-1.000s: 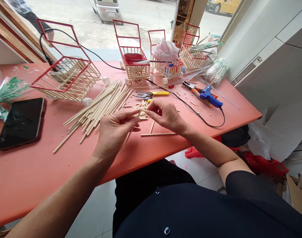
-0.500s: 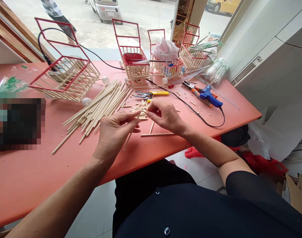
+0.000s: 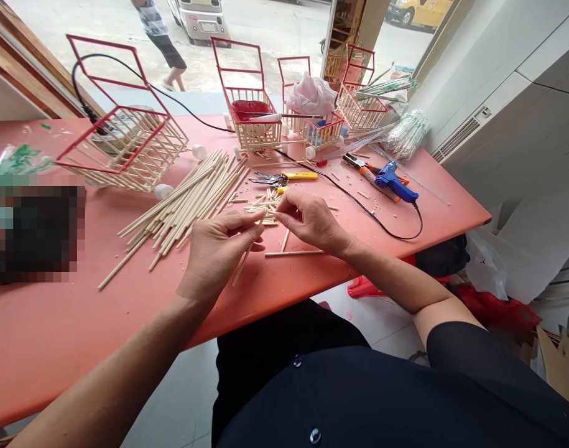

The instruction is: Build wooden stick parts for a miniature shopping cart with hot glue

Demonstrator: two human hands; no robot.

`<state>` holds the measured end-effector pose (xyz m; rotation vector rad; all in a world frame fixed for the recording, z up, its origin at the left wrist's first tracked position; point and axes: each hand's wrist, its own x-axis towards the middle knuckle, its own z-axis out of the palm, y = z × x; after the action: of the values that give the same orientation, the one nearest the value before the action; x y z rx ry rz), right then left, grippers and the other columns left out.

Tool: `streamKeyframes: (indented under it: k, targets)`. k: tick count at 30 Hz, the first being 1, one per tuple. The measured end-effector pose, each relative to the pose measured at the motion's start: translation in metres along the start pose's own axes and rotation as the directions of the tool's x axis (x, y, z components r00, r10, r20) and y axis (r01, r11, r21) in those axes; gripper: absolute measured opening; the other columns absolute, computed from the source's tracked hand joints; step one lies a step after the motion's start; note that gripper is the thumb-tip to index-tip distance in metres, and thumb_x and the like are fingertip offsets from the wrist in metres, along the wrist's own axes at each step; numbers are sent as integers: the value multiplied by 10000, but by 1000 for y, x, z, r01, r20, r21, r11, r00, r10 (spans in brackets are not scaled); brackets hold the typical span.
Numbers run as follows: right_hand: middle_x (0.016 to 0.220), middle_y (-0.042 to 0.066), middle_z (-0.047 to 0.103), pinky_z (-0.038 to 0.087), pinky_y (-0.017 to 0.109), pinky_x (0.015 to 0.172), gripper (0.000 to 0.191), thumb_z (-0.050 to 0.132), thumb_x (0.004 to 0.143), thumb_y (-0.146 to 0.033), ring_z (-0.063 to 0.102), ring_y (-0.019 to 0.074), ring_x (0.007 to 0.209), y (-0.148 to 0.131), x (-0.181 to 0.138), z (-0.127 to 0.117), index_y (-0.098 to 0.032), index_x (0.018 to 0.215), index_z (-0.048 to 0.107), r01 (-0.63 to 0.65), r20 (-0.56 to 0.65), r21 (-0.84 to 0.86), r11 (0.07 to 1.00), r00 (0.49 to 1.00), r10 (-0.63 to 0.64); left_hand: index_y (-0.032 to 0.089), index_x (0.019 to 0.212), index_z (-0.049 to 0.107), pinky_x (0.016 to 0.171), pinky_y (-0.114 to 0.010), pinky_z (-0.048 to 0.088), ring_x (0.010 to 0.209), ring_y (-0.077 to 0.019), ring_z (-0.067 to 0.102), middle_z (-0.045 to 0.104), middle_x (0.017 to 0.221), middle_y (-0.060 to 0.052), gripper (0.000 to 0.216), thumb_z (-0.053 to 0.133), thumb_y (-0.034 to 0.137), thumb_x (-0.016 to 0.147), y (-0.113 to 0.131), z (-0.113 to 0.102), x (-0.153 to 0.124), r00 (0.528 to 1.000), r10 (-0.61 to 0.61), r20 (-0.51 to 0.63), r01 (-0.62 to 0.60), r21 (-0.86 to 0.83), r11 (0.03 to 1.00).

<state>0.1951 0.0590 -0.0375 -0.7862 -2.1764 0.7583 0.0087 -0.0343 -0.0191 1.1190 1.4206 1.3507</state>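
Observation:
My left hand [image 3: 219,252] pinches a thin wooden stick [image 3: 242,266] between thumb and forefinger; the stick slants down toward the table's front edge. Close by on the right, the thumb and fingertips of my right hand [image 3: 312,221] are pressed together near the stick's upper end. Whatever those fingers hold is too small or hidden to make out. Short cut stick pieces [image 3: 265,202] lie just behind both hands. Left of them spreads a pile of long wooden sticks [image 3: 191,199]. One more stick [image 3: 293,253] lies in front of my right hand.
Yellow-handled wire strippers [image 3: 300,176], orange-handled pliers [image 3: 359,163] and a blue glue gun [image 3: 397,182] with a black cord lie behind. Several miniature stick carts with red handles, one at left [image 3: 125,165], stand along the back of the red table [image 3: 139,336]. A person [image 3: 158,37] walks outside.
My hands and the stick have barely moved. Outside the window, the person has walked to the right.

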Motion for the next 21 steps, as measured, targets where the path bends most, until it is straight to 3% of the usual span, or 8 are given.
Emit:
streamKeyframes:
  k: [12,21]
  targets:
    - [825,4,621,446,298,775,133,624,989,-237,571,163,794,1,-1,1,-211,865,583,32,-4,11,999,999,-32,187,1010,916,701,-357,733,796,-197,761,841,1004,-68,389,981,372,674,0,0,-1,1000,-8,4,8,-32,999]
    - [836,8,647,442,299,777,147,656,990,-235,574,170,812,1,0,1,-220,867,576,-26,14,-17,1000,1000,26,189,1016,909,706,-358,727,845,-230,793,855,1026,-78,363,946,362,699,1,1,0,1000,-18,-9,18,-19,1000]
